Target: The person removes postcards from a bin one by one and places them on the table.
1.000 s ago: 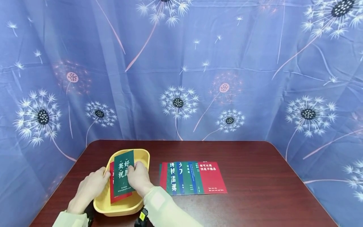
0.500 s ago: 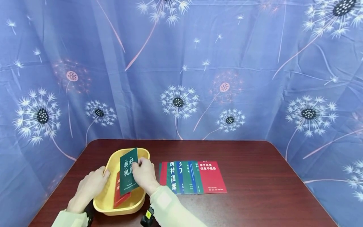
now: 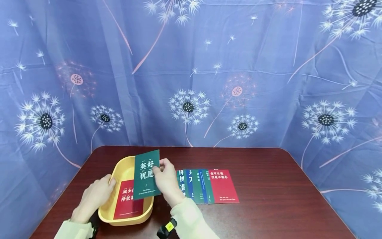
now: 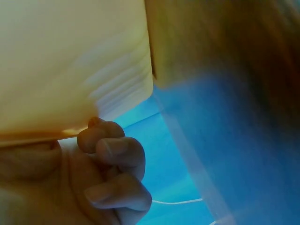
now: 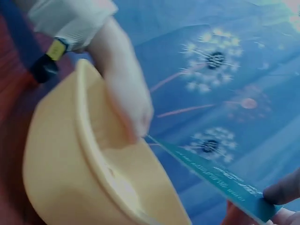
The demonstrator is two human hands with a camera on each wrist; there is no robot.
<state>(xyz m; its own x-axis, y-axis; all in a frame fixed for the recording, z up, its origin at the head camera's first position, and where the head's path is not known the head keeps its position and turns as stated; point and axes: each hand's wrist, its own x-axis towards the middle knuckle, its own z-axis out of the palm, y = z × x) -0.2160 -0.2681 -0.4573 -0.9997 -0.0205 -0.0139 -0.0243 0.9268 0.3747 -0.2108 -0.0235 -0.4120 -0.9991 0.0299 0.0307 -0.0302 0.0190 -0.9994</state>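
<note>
My left hand [image 3: 95, 196] grips the left rim of a yellow plastic basin [image 3: 128, 221]; in the left wrist view its fingers [image 4: 124, 154] curl at the edge. A dark green card [image 3: 143, 186] with white Chinese characters is pinched at its right edge between the thumb and fingers of my right hand [image 3: 169, 181]. It is held tilted over the basin's right side, hiding part of that rim. Inside the basin lies a red card [image 3: 128, 207] with white lettering, its upper right corner covered by the green one. The right wrist view shows the green card [image 5: 211, 183] nearly edge-on.
Right of the basin, several overlapping cards in green, blue and red form a row [image 3: 197, 191], ending in a fully visible red card [image 3: 225, 191]. My right hand covers the row's left end. The dark wooden table [image 3: 268, 199] backs onto a blue dandelion-print curtain [image 3: 268, 83].
My right hand has lifted the green card away from the red one and moved it rightward. The red card has dropped flat into the basin. My left hand stays at the rim.
</note>
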